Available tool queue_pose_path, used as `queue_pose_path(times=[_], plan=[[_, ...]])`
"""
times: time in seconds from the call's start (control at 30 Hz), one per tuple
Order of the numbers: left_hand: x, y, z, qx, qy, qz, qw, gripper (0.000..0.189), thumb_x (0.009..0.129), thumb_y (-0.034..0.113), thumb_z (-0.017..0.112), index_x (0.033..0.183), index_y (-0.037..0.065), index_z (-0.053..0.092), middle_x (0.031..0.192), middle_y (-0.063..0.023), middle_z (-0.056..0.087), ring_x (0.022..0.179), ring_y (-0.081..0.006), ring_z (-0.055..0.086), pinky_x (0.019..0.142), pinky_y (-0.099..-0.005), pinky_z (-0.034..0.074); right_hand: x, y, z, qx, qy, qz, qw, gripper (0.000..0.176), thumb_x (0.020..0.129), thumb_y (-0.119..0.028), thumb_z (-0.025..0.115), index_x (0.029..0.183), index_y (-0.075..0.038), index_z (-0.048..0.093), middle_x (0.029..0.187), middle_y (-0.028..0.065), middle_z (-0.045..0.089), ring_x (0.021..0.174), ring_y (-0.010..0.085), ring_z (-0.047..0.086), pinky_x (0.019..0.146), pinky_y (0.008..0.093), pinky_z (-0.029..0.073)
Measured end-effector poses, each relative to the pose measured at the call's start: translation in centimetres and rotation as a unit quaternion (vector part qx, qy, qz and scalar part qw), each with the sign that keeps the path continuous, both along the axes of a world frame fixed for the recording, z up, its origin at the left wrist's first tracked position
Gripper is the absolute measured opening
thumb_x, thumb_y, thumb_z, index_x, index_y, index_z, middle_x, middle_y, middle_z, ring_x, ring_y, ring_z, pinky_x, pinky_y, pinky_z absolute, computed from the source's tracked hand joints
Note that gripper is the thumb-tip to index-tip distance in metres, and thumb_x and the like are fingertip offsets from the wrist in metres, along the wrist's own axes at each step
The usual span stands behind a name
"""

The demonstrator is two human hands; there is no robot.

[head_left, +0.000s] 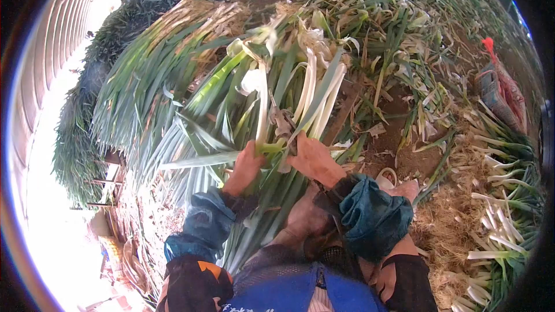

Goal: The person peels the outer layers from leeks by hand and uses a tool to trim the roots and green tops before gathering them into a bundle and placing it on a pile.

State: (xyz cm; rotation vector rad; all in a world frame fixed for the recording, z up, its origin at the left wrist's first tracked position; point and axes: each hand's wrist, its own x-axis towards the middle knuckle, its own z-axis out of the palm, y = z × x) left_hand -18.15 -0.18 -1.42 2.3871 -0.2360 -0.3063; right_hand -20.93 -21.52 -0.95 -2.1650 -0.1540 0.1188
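Observation:
Just ahead of my lap, my left hand [245, 169] is closed around a leek [262, 107], whose pale stem points away from me and whose green leaf trails to the left. Close beside it, my right hand [315, 160] has its fingers closed on a long leek leaf [324, 86]. Dark, withered matter [281, 122] hangs between the two hands; what it is I cannot make out. Several white-stemmed leeks [329, 101] lie just beyond my right hand, and loose green leaves spread under both hands.
A large heap of untrimmed leeks [150, 86] rises at the left, roots away from me. Stripped leaves [416, 40] litter the ground ahead. Cleaned leeks [503, 219] lie in a row at the right, near root trimmings [451, 196] and a red-and-grey bag [503, 95].

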Motion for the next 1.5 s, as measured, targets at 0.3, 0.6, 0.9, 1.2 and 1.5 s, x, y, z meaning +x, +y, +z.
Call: queue_pose_path(times=[0.3,0.6,0.9,1.2,1.5], plan=[[-2.8,0.8,-0.5,0.044,0.031,-0.03,0.998,0.042,0.079,0.014,0.054,0.117,0.005,0.039,0.094,-0.0289,0.058,0.093,-0.0468,0.055,0.077,-0.0518,0.041,1.1,0.0,-0.1,0.004,-0.023,0.001,1.0,0.048,0.073,-0.023,0.066,0.102,0.008,0.043,0.075,0.0279,0.058,0.074,0.0456,0.058,0.066,0.0502,0.046],[-5.2,0.6,0.4,0.115,0.003,-0.003,0.993,0.049,0.08,0.015,0.05,0.127,0.01,0.036,0.09,-0.0294,0.059,0.09,-0.0478,0.056,0.075,-0.0538,0.041,1.7,-0.2,-1.5,0.04,-0.015,-0.043,0.998,0.05,0.072,-0.022,0.066,0.108,0.006,0.046,0.078,0.0283,0.057,0.077,0.045,0.057,0.066,0.0487,0.045],[3.9,-3.3,0.7,0.084,-0.055,-0.023,0.995,0.043,0.079,0.017,0.055,0.118,0.007,0.038,0.08,-0.0267,0.06,0.08,-0.0457,0.058,0.069,-0.0532,0.043,0.8,-2.5,1.5,-0.026,0.077,-0.11,0.991,0.054,0.074,-0.025,0.068,0.106,0.011,0.044,0.087,0.0321,0.059,0.086,0.0474,0.058,0.072,0.0461,0.048],[12.9,0.5,-2.9,-0.088,-0.237,-0.242,0.937,0.036,0.079,0.025,0.06,0.109,0.006,0.053,0.099,-0.0197,0.06,0.099,-0.0347,0.056,0.082,-0.0421,0.046,1.3,-2.1,1.1,-0.022,0.115,-0.065,0.991,0.047,0.076,-0.022,0.067,0.104,0.008,0.045,0.084,0.032,0.059,0.086,0.0473,0.057,0.072,0.0486,0.046],[23.9,14.6,-4.8,0.401,-0.166,0.16,0.887,0.084,0.065,0.043,0.075,0.13,0.006,0.037,0.121,-0.0268,0.047,0.111,-0.0403,0.049,0.088,-0.0485,0.044,0.5,-2.5,1.9,-0.041,0.132,-0.01,0.99,0.046,0.076,-0.024,0.063,0.101,0.009,0.044,0.081,0.0294,0.061,0.079,0.0454,0.06,0.071,0.0487,0.048]])
